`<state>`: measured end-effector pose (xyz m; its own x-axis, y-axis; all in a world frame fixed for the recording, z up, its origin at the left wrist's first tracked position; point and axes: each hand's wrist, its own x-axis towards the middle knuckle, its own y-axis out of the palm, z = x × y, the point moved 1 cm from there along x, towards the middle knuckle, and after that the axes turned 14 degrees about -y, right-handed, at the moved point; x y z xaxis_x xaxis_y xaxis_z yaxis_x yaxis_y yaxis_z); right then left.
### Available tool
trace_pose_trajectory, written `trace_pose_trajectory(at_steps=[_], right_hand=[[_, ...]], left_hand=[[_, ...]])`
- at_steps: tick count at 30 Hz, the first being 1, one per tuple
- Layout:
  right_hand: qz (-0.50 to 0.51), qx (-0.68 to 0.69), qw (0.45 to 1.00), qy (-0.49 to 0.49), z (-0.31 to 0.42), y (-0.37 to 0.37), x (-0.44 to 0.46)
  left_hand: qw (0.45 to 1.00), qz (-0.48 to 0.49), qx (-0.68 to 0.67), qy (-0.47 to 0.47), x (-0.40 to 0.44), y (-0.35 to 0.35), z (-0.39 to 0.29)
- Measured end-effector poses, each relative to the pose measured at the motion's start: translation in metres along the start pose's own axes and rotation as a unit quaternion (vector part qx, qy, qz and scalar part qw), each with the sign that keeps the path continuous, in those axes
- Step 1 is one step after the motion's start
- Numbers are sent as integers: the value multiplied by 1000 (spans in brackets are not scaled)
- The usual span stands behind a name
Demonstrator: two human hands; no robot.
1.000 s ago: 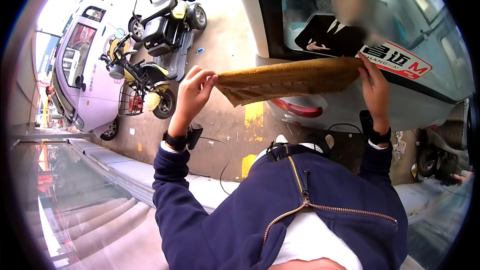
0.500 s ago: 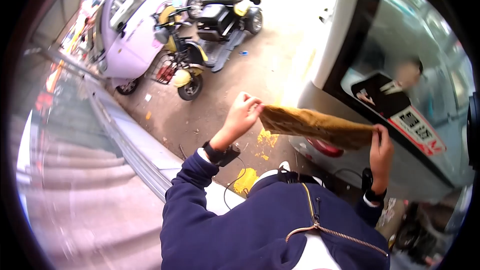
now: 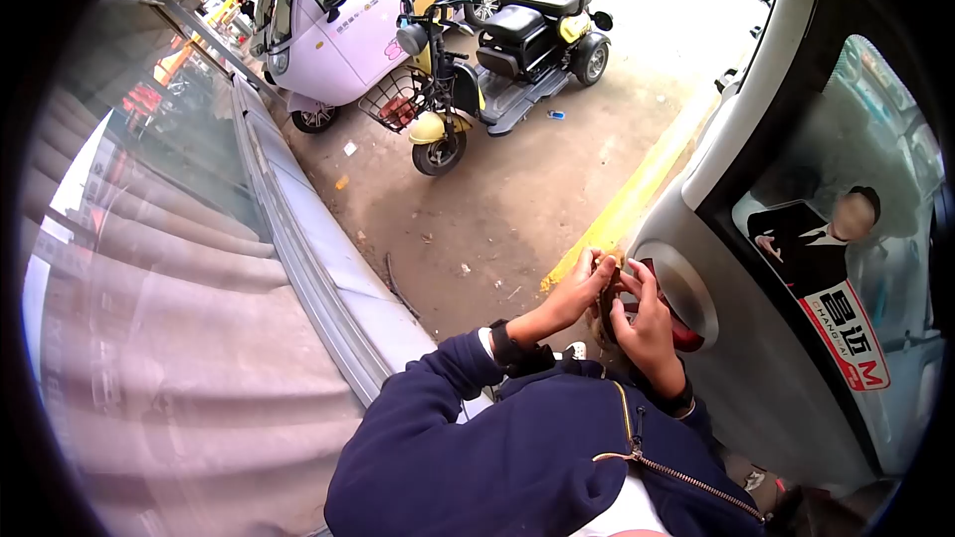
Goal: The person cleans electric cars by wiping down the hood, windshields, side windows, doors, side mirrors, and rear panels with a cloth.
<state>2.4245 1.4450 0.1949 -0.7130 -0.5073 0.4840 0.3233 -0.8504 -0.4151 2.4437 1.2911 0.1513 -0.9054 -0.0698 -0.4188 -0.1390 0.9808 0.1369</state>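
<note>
My left hand and my right hand are close together in front of my chest. Between them is a brown cloth, bunched or folded and mostly hidden by my fingers. The left thumb and fingers pinch its upper end. On the other side, the bent fingers of my right hand grip the same cloth. Just beyond the right hand is the red tail light of a grey vehicle.
A glass-fronted wall with a metal sill runs along my left. Ahead stand a yellow electric scooter, a black three-wheeler and a pale purple minicar. A yellow line crosses the ground. The vehicle's rear window is at right.
The cloth was stretched out flat between my spread hands. Now both hands have come together and the cloth is gathered between them. My view has shifted too.
</note>
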Motion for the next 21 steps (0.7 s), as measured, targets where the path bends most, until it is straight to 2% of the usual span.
trace_pose_trajectory(at_steps=[1,2,3,5,6,7,8,10,11,13,15,17,18,20,21], right_hand=[[57,15,998,3,-3,-3,-5],[114,31,993,6,-6,-6,-10],[115,33,993,5,-12,-9,-13],[122,271,954,35,-25,-9,-20],[102,353,927,72,-22,-16,-18],[86,353,923,128,-13,-31,-15],[33,326,935,133,-29,-36,-21],[-81,221,957,169,-60,-45,-38],[-104,207,956,177,-66,-51,-45],[-40,71,972,221,-63,-60,-53],[-9,46,977,210,-81,-55,-74],[-13,-33,990,136,-97,-52,-91],[-24,-41,989,140,-95,-55,-94],[-22,-49,977,209,-88,-60,-105],[-22,-53,975,213,-88,-64,-108]], left_hand=[[1000,-2,-1,0,-1,-3,-2],[992,-26,114,46,-2,-4,-6],[968,-49,228,91,-4,-5,-13],[966,-43,238,89,-10,-10,-29],[952,-17,273,136,-7,-14,-32],[935,15,304,181,-10,-13,-42],[912,27,350,211,-15,-13,-50],[828,58,458,319,-24,-4,-65],[786,82,491,366,-24,3,-66],[774,112,476,403,-25,21,-65],[771,100,445,444,-23,42,-58],[806,61,417,415,-18,55,-50],[829,22,399,391,-15,59,-47],[819,31,418,393,-8,60,-46],[809,30,439,390,-7,53,-48]])
